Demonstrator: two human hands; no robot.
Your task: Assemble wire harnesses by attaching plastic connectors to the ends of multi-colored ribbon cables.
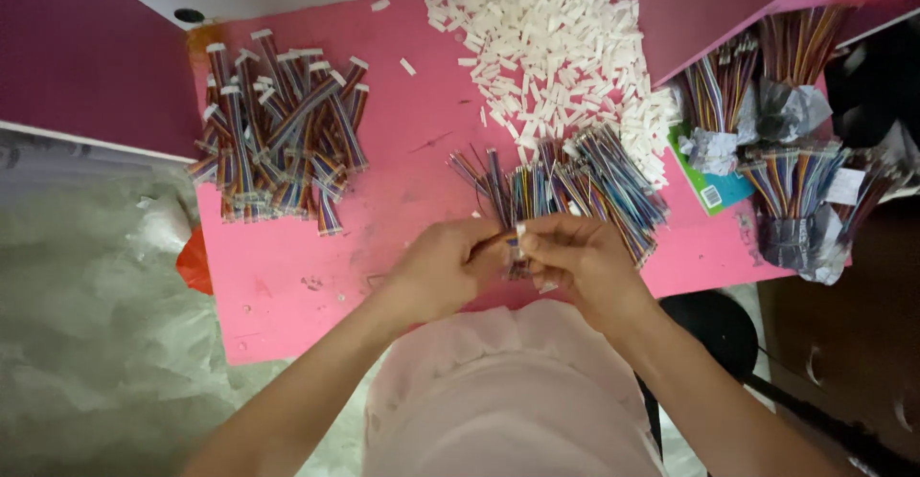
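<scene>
My left hand (pixel 444 266) and my right hand (pixel 575 259) meet over the near edge of a pink table (pixel 383 151). Between their fingertips they pinch a short multicoloured ribbon cable (pixel 514 247) with a small white connector at its tip. Just beyond the hands lies a loose pile of bare multicoloured ribbon cables (pixel 575 185). A heap of small white plastic connectors (pixel 556 46) is spread at the far middle. At the far left lies a pile of ribbon cables fitted with white connectors (pixel 278 127).
Bundles of coloured cables wrapped in silver foil (pixel 795 190) stand at the right, beside a teal card (pixel 714 190). Grey plastic sheeting (pixel 86 305) covers the left. A black stool (pixel 719 324) sits below right.
</scene>
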